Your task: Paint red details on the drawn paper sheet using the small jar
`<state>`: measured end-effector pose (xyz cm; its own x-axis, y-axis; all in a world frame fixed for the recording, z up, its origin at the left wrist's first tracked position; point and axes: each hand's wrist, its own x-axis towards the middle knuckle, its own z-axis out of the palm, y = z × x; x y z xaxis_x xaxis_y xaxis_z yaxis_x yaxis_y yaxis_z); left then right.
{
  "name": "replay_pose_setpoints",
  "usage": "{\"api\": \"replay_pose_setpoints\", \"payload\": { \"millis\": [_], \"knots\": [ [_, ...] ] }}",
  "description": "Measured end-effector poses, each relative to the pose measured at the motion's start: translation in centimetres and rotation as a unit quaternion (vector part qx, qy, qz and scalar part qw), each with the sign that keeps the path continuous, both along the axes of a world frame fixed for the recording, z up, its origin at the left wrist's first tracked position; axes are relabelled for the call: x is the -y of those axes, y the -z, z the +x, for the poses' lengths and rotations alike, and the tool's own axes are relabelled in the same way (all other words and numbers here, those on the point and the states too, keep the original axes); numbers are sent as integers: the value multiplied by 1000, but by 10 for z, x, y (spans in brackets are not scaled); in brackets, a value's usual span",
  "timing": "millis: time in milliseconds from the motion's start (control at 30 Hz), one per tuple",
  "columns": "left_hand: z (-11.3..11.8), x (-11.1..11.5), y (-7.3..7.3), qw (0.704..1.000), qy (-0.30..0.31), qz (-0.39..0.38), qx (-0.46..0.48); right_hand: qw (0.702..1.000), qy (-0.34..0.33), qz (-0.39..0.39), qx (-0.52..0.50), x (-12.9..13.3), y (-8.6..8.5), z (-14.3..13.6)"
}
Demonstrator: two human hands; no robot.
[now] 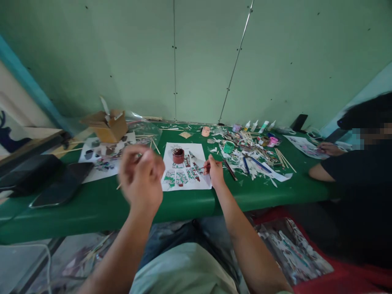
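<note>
My right hand (214, 171) rests at the right edge of a white sheet of paper (197, 149) and pinches a thin paintbrush (201, 168), its tip over the sheet. Green and dark red painted shapes (177, 178) cover the sheet's lower part. On its upper half stands a small open jar of dark red paint (178, 156). My left hand (141, 173) is raised in front of the table, left of the sheet, with curled fingers. Motion blurs it, so I cannot make out whether anything is held.
A cardboard box (112, 128), a second sheet with cut pieces and a dark phone (61, 183) lie left. Paper scraps, an open green paint jar (228, 147), blue-handled scissors (259, 164), sticks and small bottles crowd the right. Another person (361, 175) works at the far right.
</note>
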<state>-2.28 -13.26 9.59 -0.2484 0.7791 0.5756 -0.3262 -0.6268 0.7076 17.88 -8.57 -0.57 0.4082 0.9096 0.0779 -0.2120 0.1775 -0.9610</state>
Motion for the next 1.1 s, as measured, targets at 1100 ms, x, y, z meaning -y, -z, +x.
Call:
{"api": "replay_pose_setpoints", "payload": {
  "millis": [1100],
  "knots": [
    [6,-146,89,867,-38,-17,-497,989,11,101,-105,-60,-8,18]
  ]
}}
